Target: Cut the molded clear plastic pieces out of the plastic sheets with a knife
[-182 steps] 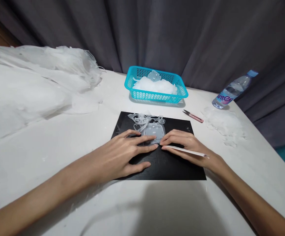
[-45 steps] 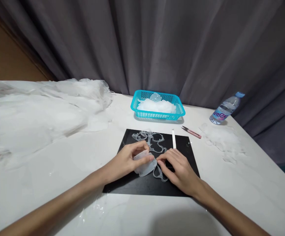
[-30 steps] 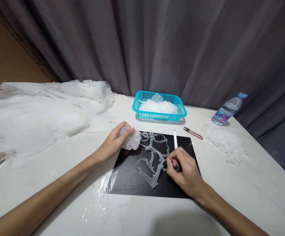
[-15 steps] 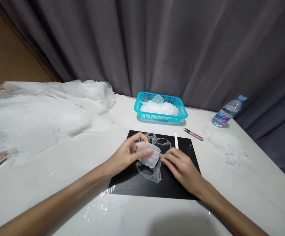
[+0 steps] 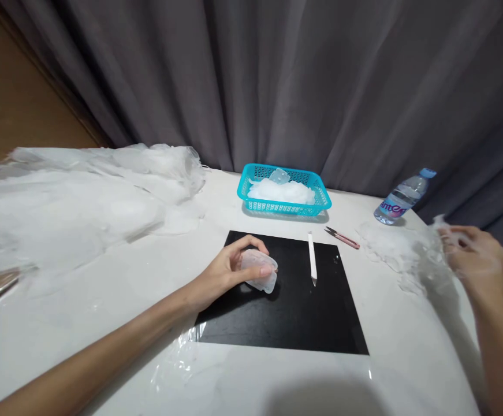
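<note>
Over the black mat (image 5: pixel 272 323), my left hand (image 5: pixel 229 263) is closed around a small, flat, translucent piece with rounded corners (image 5: pixel 257 271), its thumb pressed on the top. My right hand (image 5: pixel 479 260) is off to the right, above a heap of clear, filmy scraps (image 5: pixel 385 245). Its fingers pinch a translucent, web-like scrap (image 5: pixel 439 231), partly smeared by motion. On the mat's right part lies a white, narrow tool with a pointed dark tip (image 5: pixel 312 259).
Pink-handled thread snips (image 5: pixel 342 237) lie between mat and heap. A blue basket (image 5: pixel 283 208) with whitish pieces stands behind the mat, and a water bottle (image 5: pixel 402 197) stands back right. A large pile of translucent sheets (image 5: pixel 73 214) covers the left side.
My right hand has swung from the mat far to the right, taking the web-like scrap away from the translucent piece. The left hand still holds the piece in nearly the same place.
</note>
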The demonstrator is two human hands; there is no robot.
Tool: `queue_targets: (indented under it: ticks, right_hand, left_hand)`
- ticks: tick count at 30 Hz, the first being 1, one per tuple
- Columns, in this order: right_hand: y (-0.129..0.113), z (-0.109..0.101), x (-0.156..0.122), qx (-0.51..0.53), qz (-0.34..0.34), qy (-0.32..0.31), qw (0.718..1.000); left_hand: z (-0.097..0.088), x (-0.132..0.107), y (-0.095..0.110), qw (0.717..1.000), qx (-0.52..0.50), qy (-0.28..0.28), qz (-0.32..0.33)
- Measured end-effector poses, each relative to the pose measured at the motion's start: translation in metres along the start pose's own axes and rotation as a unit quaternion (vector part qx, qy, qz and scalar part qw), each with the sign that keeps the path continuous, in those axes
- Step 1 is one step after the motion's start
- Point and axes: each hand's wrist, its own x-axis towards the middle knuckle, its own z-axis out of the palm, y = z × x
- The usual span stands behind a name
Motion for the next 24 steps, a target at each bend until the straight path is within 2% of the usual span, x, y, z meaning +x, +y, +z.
queue_targets:
  ticks: [5,7,9,13,16,17,19,21,23,24]
  right_hand:
    - [0.026,-0.008,-0.018,-0.159,0.083,0.094,0.979]
    - [0.026,-0.001,-0.018,-0.190,0.093,0.113,0.971]
    - [0.012,0.017,-0.018,-0.184,0.079,0.107,0.974]
    - [-0.049,0.074,-0.034,-0.091,-0.004,0.018,0.996]
    - [-0.092,0.104,-0.049,-0.035,-0.109,-0.123,0.986]
    - [-0.099,0.108,-0.052,-0.014,-0.150,-0.163,0.975]
    - [-0.104,0.107,-0.055,0.007,-0.183,-0.215,0.959]
    - [-0.101,0.103,-0.055,0.016,-0.174,-0.235,0.956]
    - [-0.097,0.100,-0.055,0.026,-0.161,-0.241,0.957]
    - [-0.097,0.101,-0.055,0.034,-0.162,-0.244,0.956]
  left_hand:
    - [0.000,0.000,0.003,0.999,0.038,0.002,-0.002]
    - [0.001,0.000,0.004,0.999,0.035,0.004,-0.004]
    - [0.003,0.000,0.002,1.000,0.030,0.003,-0.008]
    - [0.004,0.001,-0.007,0.999,0.048,0.011,-0.018]
    - [-0.010,0.003,-0.002,0.988,0.153,0.027,0.014]
    - [-0.018,0.005,0.005,0.975,0.219,0.025,0.035]
    - [-0.036,0.014,0.023,0.939,0.339,0.003,0.065]
    - [-0.053,0.031,0.046,0.929,0.348,0.048,0.113]
    - [-0.065,0.057,0.067,0.935,0.316,0.086,0.140]
    - [-0.069,0.072,0.075,0.923,0.327,0.116,0.163]
